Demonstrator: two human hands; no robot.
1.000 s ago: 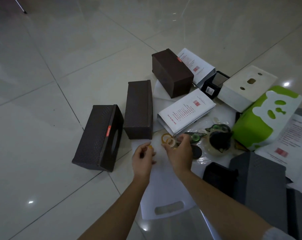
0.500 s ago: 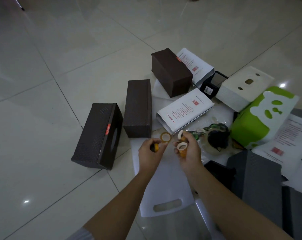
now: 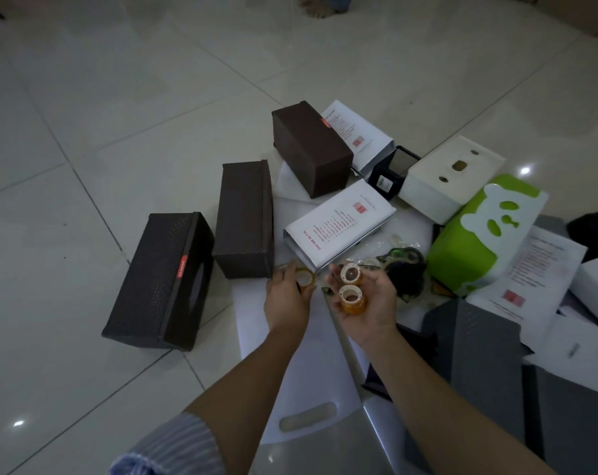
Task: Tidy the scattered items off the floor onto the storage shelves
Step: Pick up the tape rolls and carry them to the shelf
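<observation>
Left hand: the left hand [image 3: 285,299] pinches one amber tape roll [image 3: 306,278] at its fingertips, knuckles toward the camera, just above the white cutting board [image 3: 292,365].
Right hand: palm up, the right hand [image 3: 368,303] cradles two amber tape rolls [image 3: 351,298], one nearer the fingertips, one in the palm, fingers curled round them.
Where the rolls are: all three are off the floor, in hand and close together over the clutter.
Step in hand: gathering the small loose pieces, by my reading; no shelf shows in this view, so nothing looks stored yet.
Left on the floor: three dark woven boxes [image 3: 160,279], white labelled boxes [image 3: 338,222], a cream box [image 3: 452,176], a green box with a white panda face [image 3: 482,234], a tape dispenser [image 3: 402,265], printed sheets [image 3: 537,269] and grey panels [image 3: 486,351].
Next move: probably pass the left roll into the right palm, freeing one hand, then carry the lot to the shelves.
Watch for: three round rolls in one open palm could easily slip, so the fingers need to close round them.
</observation>
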